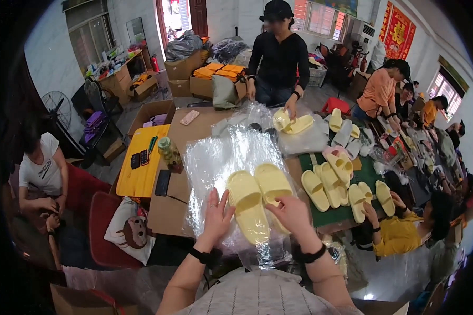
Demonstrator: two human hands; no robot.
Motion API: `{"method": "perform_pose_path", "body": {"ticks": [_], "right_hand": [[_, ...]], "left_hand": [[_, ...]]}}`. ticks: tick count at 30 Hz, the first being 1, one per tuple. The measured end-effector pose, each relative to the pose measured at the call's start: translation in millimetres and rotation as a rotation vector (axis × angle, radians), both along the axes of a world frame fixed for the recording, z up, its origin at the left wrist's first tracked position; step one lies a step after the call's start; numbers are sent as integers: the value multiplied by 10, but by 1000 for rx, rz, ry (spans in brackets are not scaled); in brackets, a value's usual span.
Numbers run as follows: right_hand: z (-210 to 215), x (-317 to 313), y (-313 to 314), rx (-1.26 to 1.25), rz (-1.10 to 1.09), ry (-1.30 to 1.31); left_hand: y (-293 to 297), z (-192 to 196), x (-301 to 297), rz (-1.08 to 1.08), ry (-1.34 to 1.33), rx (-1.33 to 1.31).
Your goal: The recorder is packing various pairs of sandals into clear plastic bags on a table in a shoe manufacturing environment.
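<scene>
A pair of pale yellow slippers lies side by side in front of me, the left slipper (246, 210) and the right slipper (273, 181), heels toward me. Clear plastic bags (210, 157) spread around and under them; whether the slippers lie inside one, I cannot tell. Against the left slipper's outer edge rests my left hand (216, 215), fingers stretched out over the plastic. My right hand (293, 214) grips the right slipper's side, its thumb on top and part of its fingers hidden. Both wrists wear black bands.
Left are a phone (162, 182), a jar (166, 149) and a calculator (140, 159) by a yellow board (129, 181). More yellow slippers (328, 184) lie on the green surface at right. Across the table, a person's hand (290, 109) touches another pair (301, 125). Coworkers sit either side.
</scene>
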State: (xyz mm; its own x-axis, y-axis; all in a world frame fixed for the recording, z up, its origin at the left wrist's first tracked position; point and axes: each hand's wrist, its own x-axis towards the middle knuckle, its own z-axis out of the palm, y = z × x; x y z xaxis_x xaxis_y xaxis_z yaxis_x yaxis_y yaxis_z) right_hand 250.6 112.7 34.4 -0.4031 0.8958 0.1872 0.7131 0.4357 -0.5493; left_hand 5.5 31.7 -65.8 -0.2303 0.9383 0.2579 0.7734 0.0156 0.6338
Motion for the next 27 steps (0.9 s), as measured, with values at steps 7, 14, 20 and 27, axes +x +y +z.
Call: {"method": "perform_pose_path", "body": {"ticks": [7,14,20,27], "right_hand": [[-611,-557,279,43,-71,-138],[-686,-293,225,31,-134,164],[-1060,910,247,-66,-439,179],[-2253,2838,-639,-200,-926,-22]], "left_hand": [[-71,-29,67,-13,185,-51],[-119,-103,91,-17,109,-8],[12,-135,140,-6,296,-72],[-54,-23,121,-4,235,-106]]}}
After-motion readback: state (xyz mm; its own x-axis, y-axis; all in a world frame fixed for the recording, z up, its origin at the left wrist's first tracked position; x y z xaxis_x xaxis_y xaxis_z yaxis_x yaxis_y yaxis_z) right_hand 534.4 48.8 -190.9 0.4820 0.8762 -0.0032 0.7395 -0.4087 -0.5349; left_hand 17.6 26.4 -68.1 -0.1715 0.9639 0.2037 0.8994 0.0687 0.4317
